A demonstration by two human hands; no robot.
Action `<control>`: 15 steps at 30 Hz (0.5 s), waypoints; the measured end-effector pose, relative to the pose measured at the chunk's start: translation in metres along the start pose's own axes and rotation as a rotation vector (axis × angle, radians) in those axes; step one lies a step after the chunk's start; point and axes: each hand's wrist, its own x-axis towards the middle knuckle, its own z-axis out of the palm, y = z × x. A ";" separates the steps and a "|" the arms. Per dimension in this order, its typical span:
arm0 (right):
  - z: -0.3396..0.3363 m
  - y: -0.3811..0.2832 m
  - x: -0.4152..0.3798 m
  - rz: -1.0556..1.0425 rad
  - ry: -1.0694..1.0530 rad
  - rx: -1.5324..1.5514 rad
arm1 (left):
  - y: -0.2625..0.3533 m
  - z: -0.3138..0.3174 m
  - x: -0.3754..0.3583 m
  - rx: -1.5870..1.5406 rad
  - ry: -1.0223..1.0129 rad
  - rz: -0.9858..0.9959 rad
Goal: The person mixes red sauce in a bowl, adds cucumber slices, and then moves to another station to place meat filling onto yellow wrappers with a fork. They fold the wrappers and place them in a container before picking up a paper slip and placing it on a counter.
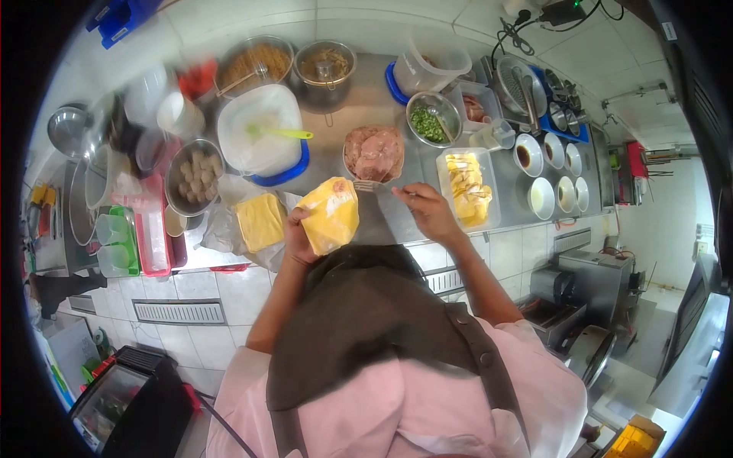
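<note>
My left hand (298,235) grips a yellow dough wrapper (333,217), held up and tilted, with pale flour patches and a small smear of pink filling near its top corner. In my right hand (429,208) is a fork (371,185), its tines by the near rim of a bowl of pink ground meat (373,153). To the left of the wrapper lies a stack of yellow wrappers (260,221) on crumpled paper. A clear tray of filled yellow dumplings (467,187) stands to the right of my right hand.
A white tub (259,122) with a green-handled utensil stands behind the wrappers. Left of it is a bowl of meatballs (195,175). Chopped greens (429,124) fill a metal bowl at the back. Several small sauce bowls (541,197) line the right side. Pots (326,72) stand along the wall.
</note>
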 end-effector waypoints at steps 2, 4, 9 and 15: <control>-0.009 -0.004 0.006 0.050 0.005 0.084 | 0.005 -0.004 0.002 0.025 0.014 0.020; -0.017 -0.009 0.010 0.218 -0.062 0.250 | 0.008 -0.008 0.004 0.075 0.037 0.034; -0.011 0.005 -0.004 0.246 -0.041 -0.076 | 0.014 -0.014 0.005 0.078 0.037 0.046; 0.016 -0.012 -0.014 0.289 -0.076 -0.386 | -0.002 -0.043 0.021 0.088 0.048 -0.026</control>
